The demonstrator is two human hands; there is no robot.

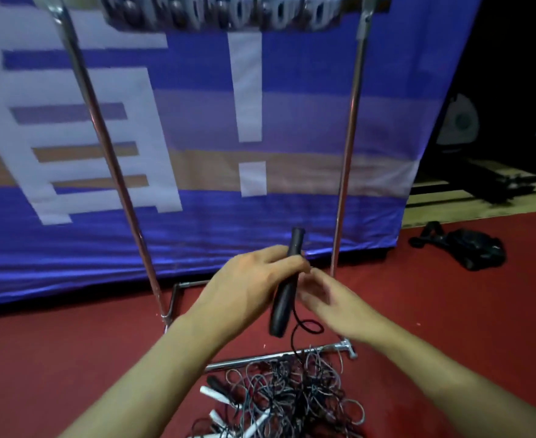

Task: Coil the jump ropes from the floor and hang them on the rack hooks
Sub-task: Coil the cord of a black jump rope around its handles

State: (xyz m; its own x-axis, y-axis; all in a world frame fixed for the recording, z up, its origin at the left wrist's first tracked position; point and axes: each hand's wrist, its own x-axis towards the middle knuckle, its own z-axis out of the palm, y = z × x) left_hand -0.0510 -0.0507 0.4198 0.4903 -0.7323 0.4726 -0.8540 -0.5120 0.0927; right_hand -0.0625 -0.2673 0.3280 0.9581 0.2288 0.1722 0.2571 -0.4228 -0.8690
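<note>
- Between your two hands, above the red floor (70, 358), one black jump-rope handle (284, 298) stands tilted, its top leaning toward the rack.
- Your left hand (247, 279) grips that handle around its upper half, fingers curled round it; both ends of the handle stick out past the grip, one above and one below.
- Your right hand (333, 298) sits just beside the handle on its right side, blurred; you cannot tell whether its fingers pinch the cord or are merely spread near it.
- One thin black cord (307, 327) drops from the handle, makes a small loop below your right hand and runs down into the pile.
- One tangled pile of jump ropes (292, 396) lies on the floor below your hands, against the rack's near base bar; several white handles show in it, too knotted to count.
- One metal rack (350, 131) stands in front of you with two uprights; a row of hooks (222, 14) at the top is blurred.
- One blue banner (292, 90) hangs behind.
</note>
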